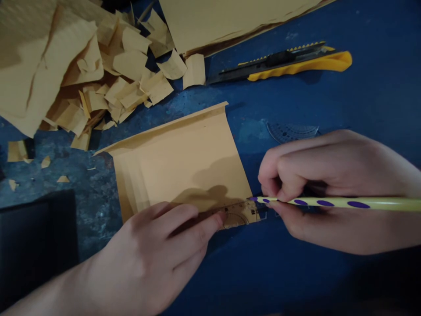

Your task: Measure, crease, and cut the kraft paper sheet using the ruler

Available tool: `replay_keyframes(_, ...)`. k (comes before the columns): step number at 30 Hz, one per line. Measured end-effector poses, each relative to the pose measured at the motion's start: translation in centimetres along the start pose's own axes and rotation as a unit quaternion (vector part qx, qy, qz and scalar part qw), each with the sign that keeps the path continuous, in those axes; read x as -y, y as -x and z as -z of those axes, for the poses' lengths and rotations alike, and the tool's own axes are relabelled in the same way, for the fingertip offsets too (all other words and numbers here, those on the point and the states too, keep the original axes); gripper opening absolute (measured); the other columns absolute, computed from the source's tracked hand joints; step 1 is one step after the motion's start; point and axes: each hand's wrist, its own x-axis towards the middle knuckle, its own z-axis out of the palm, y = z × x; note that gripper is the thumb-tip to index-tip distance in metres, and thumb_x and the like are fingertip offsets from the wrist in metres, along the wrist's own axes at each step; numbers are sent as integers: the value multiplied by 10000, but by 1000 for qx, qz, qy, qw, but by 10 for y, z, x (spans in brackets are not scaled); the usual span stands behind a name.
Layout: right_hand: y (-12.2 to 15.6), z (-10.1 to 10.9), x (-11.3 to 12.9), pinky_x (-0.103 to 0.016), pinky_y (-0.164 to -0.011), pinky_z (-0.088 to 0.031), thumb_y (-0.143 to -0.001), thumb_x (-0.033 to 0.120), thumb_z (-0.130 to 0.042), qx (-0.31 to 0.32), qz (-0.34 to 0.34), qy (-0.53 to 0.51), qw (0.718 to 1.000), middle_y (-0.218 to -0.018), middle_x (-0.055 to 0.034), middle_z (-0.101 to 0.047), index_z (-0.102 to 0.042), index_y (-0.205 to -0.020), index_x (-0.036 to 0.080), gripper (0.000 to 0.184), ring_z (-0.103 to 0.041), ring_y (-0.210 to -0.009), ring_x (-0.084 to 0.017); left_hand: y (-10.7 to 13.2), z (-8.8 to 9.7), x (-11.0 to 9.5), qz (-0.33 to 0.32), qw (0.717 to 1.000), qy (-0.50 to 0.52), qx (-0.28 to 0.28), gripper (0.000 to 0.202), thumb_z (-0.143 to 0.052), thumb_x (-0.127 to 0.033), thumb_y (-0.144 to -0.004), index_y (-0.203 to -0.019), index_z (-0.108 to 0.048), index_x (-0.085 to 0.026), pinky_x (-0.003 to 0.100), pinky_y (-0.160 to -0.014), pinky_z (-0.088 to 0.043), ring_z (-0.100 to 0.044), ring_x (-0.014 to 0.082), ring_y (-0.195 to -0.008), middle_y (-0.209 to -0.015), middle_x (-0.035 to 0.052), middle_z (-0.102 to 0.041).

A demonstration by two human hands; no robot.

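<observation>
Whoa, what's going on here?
A person's left-hand grip presses a clear ruler along the near edge of a brown card piece, whose far edge is folded. The right-hand grip holds a yellow pencil with purple spots, its tip by the ruler at the card's right edge. Card scraps and a utility knife lie farther off.

The bare left hand (161,245) stretches across the near edge of the tan rectangular paper sheet (184,153); the bare right hand (325,164) pinches right of it.
</observation>
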Motion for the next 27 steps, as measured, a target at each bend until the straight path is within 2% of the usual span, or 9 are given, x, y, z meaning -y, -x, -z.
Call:
replay_keyframes(9,-2,1,0,-259,-468,-382,-691,105,-679,12,-22,-15,1000,-682,29,-628,-430,-629,229,286,-504,-507,-107,0,2,0,-1,1000,4,13,303,-415,-116,-1005,-1073,-708,-161,390,-762,-623,-688,263,-1084,-1311,65,-706)
replay_keyframes(21,-2,1,1,-254,-473,-375,-703,112,-694,5,-25,-14,1000,-676,27,-623,-435,-617,225,295,-506,-515,-105,-7,6,1,1,1000,3,16,285,-431,-119,-1028,-1048,-713,-155,369,-716,-625,-713,236,-1006,-1255,12,-745)
replay_keyframes(27,-2,1,1,-264,-467,-372,-699,120,-701,7,-28,-15,999,-684,24,-628,-438,-615,227,297,-515,-524,-113,-2,4,-1,11,1000,10,17,319,-396,-128,-1030,-1102,-701,-187,375,-742,-615,-697,247,-1070,-1293,29,-721)
